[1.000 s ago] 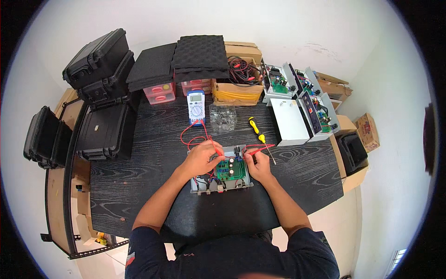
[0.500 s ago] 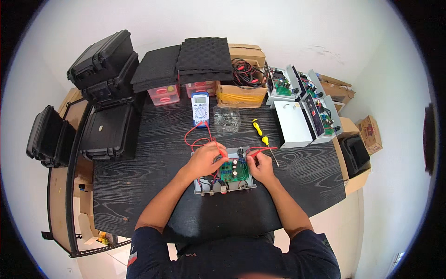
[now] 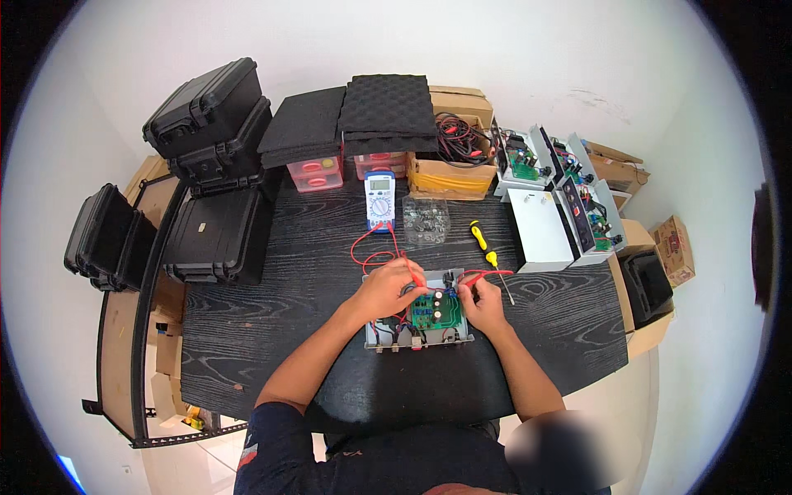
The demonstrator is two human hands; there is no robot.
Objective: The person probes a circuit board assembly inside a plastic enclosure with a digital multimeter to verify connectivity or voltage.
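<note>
On the dark table in front of me lies an open metal case with a green circuit board inside. Over the board's left part, my left hand pinches a red multimeter probe. My right hand, at the case's far right corner, grips a second red probe by its handle. The probe tips are too small to make out. Red leads run back to a white and blue multimeter lying beyond my left hand; its display is unreadable.
A yellow screwdriver and a clear parts box lie beyond the case. More opened metal cases stand at the back right. Black hard cases are stacked at left. A carton holds cables.
The whole view has shifted, so everything sits further right in the picture. Both hands keep their probes over the case, with little visible movement relative to it.
</note>
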